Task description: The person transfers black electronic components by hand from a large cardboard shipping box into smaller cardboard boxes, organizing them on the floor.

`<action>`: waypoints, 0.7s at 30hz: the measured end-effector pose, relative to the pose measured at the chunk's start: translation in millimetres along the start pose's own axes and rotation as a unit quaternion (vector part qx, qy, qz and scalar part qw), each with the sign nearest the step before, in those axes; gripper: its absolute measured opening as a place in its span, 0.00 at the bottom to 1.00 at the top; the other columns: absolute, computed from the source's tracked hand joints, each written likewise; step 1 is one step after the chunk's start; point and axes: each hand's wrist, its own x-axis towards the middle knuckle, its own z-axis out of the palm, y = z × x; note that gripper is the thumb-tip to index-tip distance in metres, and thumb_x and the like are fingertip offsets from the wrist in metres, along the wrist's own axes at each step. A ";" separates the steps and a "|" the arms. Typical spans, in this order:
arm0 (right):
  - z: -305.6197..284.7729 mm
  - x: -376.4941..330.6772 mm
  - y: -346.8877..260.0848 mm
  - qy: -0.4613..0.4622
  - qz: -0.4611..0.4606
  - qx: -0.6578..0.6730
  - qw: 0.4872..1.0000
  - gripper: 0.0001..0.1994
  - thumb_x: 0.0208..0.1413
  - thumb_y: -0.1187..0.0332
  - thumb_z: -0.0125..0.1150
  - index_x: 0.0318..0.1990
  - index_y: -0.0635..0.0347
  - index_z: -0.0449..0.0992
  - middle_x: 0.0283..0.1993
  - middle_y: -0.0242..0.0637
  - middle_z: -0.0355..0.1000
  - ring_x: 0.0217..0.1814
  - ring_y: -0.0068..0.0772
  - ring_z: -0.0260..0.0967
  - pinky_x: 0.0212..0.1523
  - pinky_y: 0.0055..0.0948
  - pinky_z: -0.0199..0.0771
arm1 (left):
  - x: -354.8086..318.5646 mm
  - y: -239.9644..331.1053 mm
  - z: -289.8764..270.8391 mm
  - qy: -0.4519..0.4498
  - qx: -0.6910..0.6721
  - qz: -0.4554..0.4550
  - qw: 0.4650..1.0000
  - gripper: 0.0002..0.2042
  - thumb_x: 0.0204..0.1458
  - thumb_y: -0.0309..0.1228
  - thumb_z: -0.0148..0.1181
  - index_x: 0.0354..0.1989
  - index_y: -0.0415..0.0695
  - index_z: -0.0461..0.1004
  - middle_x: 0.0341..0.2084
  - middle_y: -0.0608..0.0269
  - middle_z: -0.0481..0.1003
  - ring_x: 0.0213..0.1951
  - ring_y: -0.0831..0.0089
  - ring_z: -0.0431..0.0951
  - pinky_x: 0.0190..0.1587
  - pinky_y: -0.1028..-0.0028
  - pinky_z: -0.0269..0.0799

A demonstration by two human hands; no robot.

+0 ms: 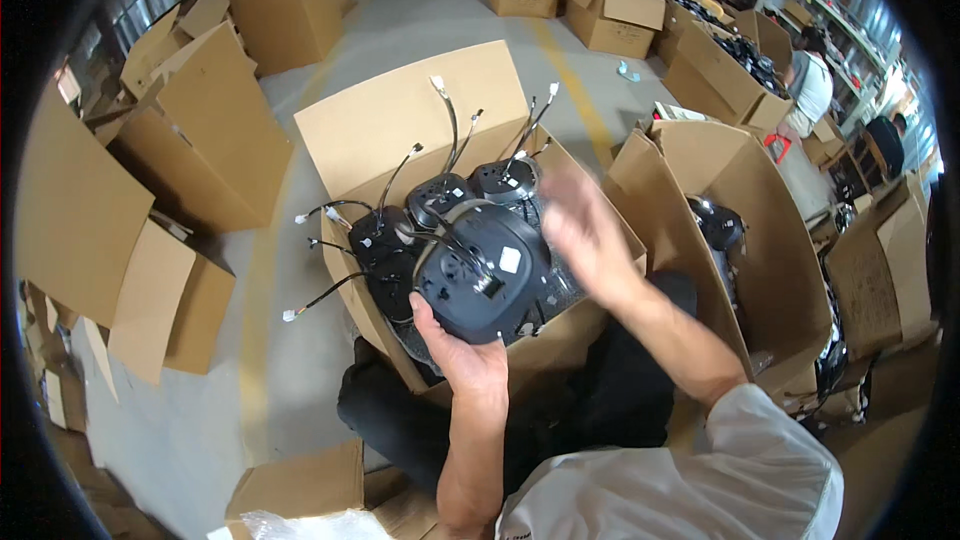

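Left hand (462,348) grips dark round housing (482,275) from six o'clock; right hand (585,230), open, blurred, empty, hovers at three o'clock.

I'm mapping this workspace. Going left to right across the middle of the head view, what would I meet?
Empty tilted cardboard box → white-tipped cables → left hand holding the dark round part → blurred right hand → open box on the right.

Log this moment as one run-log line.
left hand: holds dark round housing | right hand: blurred, open, above carton | carton: more black units with cables
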 end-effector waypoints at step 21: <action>-29.4 124.5 320.2 -0.237 0.271 0.021 0.933 0.32 0.60 0.46 0.61 0.63 0.62 0.69 0.57 0.41 0.73 0.61 0.34 0.68 0.64 0.33 0.66 | 151.4 25.8 -2.0 -0.049 0.468 0.012 0.882 0.34 0.60 0.34 0.62 0.68 0.29 0.53 0.64 0.40 0.62 0.66 0.61 0.63 0.69 0.66 0.55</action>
